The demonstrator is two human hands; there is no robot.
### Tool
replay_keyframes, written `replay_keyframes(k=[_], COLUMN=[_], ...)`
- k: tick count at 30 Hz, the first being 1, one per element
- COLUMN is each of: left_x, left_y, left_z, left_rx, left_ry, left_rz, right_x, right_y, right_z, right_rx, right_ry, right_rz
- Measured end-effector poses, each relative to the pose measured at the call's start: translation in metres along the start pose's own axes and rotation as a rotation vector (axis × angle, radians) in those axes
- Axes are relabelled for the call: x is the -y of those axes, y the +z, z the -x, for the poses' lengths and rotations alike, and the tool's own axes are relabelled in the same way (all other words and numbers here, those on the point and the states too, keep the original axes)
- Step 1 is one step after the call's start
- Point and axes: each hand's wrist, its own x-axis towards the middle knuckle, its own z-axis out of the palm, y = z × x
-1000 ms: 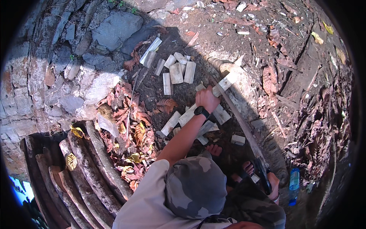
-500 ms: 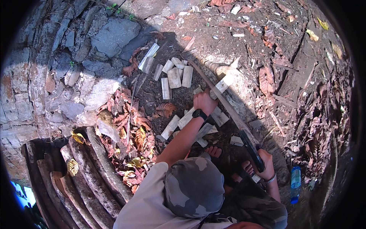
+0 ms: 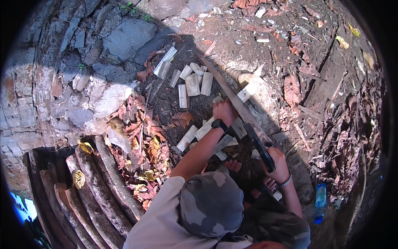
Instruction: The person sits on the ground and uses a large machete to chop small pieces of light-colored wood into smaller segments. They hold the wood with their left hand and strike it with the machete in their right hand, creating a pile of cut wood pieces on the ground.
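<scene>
My right hand is closed round the black handle of a handsaw. Its long brown blade slants away to the far left, passing just right of my left hand. The blade lies across a pale piece of wood, whose lit end sticks out on the right side. My left hand, with a dark watch on its wrist, is closed on the near end of that wood and holds it down; its fingertips are partly hidden. Cut wooden blocks lie in a loose pile beyond my left hand, and more split pieces lie beside my forearm.
Dark logs are stacked at the lower left, below a rough stone wall. Dry leaves and wood chips litter the soil on the right. A blue plastic bottle lies to the right of my right arm.
My right hand has pushed the saw handle forward and to the left, so the blade has slid further across the wood. My left hand stays on the piece.
</scene>
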Motion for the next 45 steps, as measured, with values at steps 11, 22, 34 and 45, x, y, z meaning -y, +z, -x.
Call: replay_keyframes(k=[11, 22, 34, 45], left_x=[-0.009, -0.009, 0.006, -0.002], left_y=[-0.004, -0.005, 0.004, -0.013], left_z=[0.003, 0.001, -0.002, 0.003], left_rx=[-0.068, -0.040, 0.004, -0.030], left_ry=[-0.050, -0.081, 0.017, -0.092], left_rz=[0.038, 0.010, -0.032, 0.043], right_x=[-0.006, 0.003, -0.003, 0.004], right_y=[-0.041, -0.037, 0.004, -0.054], right_z=[0.137, 0.094, 0.002, 0.149], right_rx=[0.001, -0.029, -0.002, 0.009], right_ry=[0.151, 0.145, -0.048, 0.167], right_rz=[0.056, -0.021, 0.006, 0.065])
